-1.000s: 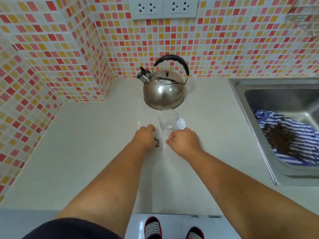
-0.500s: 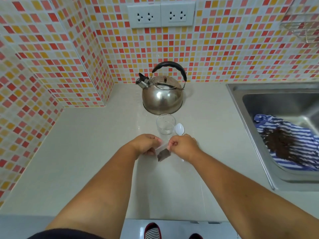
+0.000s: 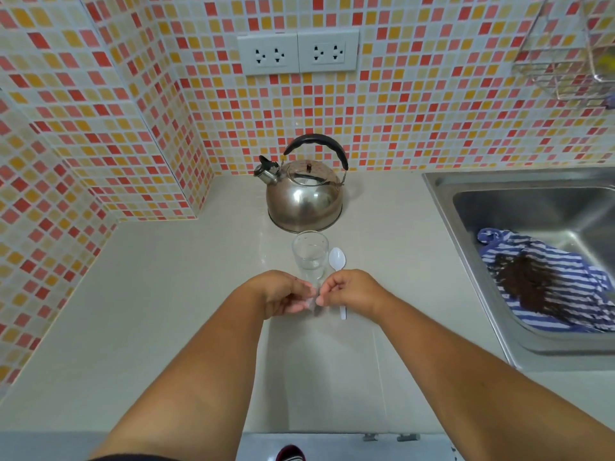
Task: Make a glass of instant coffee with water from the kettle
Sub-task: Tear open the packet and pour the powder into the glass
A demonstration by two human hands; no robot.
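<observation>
A steel kettle (image 3: 304, 197) with a black handle stands at the back of the white counter (image 3: 166, 311). In front of it is a clear glass (image 3: 310, 256), with a white plastic spoon (image 3: 337, 261) lying to its right. My left hand (image 3: 283, 294) and my right hand (image 3: 349, 291) meet just in front of the glass and pinch a small coffee sachet (image 3: 314, 302) between their fingertips. The sachet is blurred and mostly hidden by my fingers.
A steel sink (image 3: 532, 207) at the right holds a blue striped cloth (image 3: 545, 281) with a dark stain. Tiled walls close the back and left. Two sockets (image 3: 299, 53) sit above the kettle; a wire rack (image 3: 572, 48) hangs at the top right.
My hands picked the sachet up off the counter and now hold it raised between the fingertips, closer together. The view tilted upward.
</observation>
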